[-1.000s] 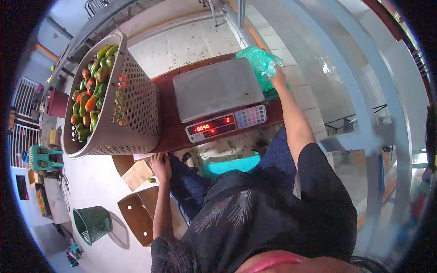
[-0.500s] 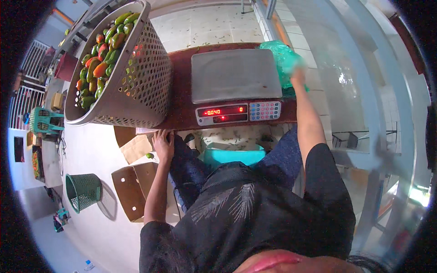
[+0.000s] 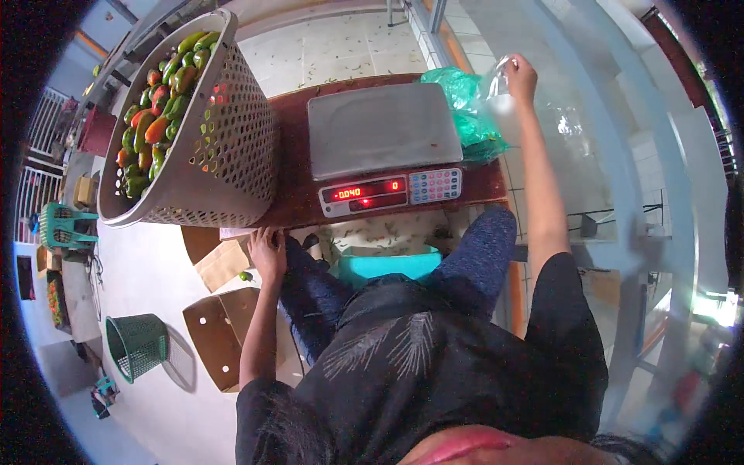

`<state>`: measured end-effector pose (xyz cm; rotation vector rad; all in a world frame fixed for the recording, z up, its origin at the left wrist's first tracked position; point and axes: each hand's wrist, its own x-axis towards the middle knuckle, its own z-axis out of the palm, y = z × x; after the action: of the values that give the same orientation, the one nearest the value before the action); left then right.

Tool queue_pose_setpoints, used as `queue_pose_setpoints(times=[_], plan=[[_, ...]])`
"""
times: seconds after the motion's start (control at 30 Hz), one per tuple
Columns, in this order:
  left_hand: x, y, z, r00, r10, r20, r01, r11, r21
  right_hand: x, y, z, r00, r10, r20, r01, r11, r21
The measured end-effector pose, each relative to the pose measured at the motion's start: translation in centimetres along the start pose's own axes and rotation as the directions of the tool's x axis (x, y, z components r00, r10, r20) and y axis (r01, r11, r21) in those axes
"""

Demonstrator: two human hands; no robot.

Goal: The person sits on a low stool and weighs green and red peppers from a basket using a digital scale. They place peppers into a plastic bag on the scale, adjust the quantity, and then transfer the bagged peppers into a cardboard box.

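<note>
My right hand (image 3: 521,77) is raised at the far right, its fingers closed on a clear plastic bag (image 3: 500,84). Just left of it, a crumpled green plastic bag (image 3: 469,116) lies on the table beside the weighing scale. The scale has a bare grey pan (image 3: 384,128) and a lit red display (image 3: 364,192) facing me. My left hand (image 3: 267,252) rests at the near table edge, fingers bent and apart, with no object visible in it. Above that hand stands a tall grey perforated basket (image 3: 236,147), filled with green and reddish peppers (image 3: 159,116).
The dark red table (image 3: 298,155) supports basket and scale. A turquoise container (image 3: 387,263) sits between my legs. Left on the floor are an open cardboard box (image 3: 221,337), a green basket (image 3: 137,345) and a loose green pepper (image 3: 246,276). Grey posts (image 3: 612,85) rise on the right.
My right hand has lifted away from the green bag, up and to the right, drawing out the clear plastic bag. My left hand stays at the table edge. The whole view has shifted slightly.
</note>
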<state>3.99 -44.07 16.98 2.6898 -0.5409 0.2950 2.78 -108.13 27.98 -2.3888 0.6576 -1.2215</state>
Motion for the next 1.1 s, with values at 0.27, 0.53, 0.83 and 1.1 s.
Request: queue_pose_setpoints(times=[0.27, 0.53, 0.83, 1.1], plan=[[-0.3, -0.1, -0.1, 1.000, -0.011, 0.016, 0.010, 0.999, 0.031, 3.2, -5.6, -5.4, 0.971, 0.228, -0.076, -0.128, 0.760, 0.638], [1.4, 2.9, -2.4, 0.984, -0.174, 0.022, 0.133, 0.656, -0.743, -3.7, -16.1, -7.7, 0.963, 0.119, 0.241, -0.243, 0.765, 0.596], [2.5, 21.2, -9.4, 0.874, 0.441, -0.202, -0.448, 0.574, -0.686, -17.0, -28.7, -12.3, 0.480, -0.456, 0.749, -0.371, 0.668, 0.645], [3.4, 16.7, -9.7, 0.885, 0.392, 0.252, 0.052, 0.455, -0.889, -15.9, -23.8, -11.5, 0.526, -0.306, 0.793, -0.442, 0.698, 0.563]])
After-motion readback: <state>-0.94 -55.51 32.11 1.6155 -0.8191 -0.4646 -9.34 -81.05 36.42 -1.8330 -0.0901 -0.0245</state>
